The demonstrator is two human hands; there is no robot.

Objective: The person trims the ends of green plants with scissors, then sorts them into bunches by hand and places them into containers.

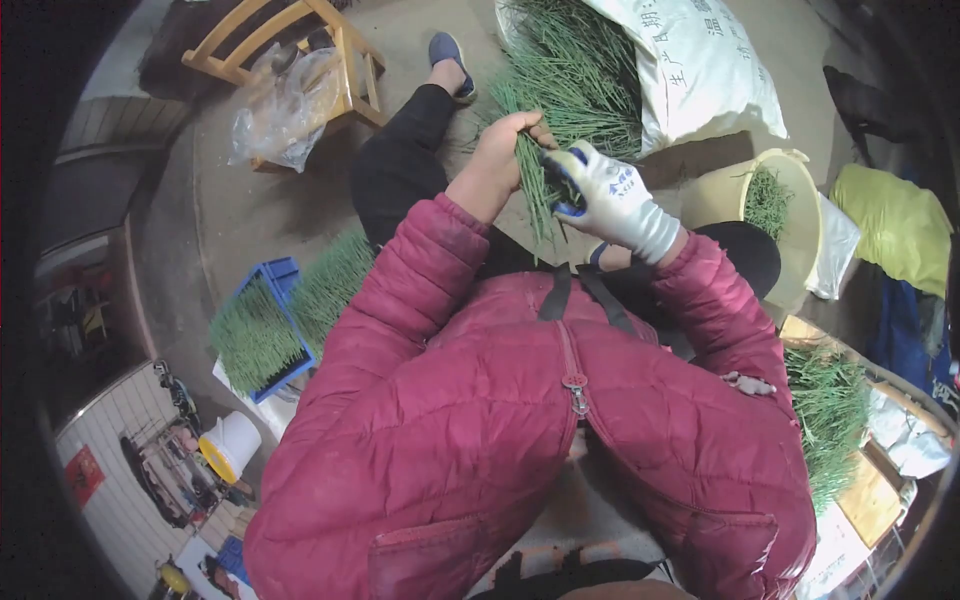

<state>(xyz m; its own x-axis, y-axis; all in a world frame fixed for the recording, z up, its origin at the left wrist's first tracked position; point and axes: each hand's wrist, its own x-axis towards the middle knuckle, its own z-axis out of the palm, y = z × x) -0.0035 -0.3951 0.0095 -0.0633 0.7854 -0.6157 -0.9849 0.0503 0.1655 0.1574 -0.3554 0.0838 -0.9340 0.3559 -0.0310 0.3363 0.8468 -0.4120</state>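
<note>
My bare left hand [500, 150] is closed around a bunch of thin green stalks [535, 195], which hang down in front of my lap. Against the same bunch, my right hand [612, 200] wears a white glove with dark blue fingertips. Its fingers curl closed on the stalks; anything else inside them is hidden. Just beyond both hands, a large heap of green stalks [575, 75] spills from the mouth of a white woven sack [700, 70] with printed characters.
On the right stands a pale yellow bucket [800, 210] with green stalks inside, near a yellow-green bag [890, 225]. More stalks [825, 420] lie below it. On the left are a blue crate [280, 275] of stalks, a wooden chair [350, 75] and a white bucket [235, 445].
</note>
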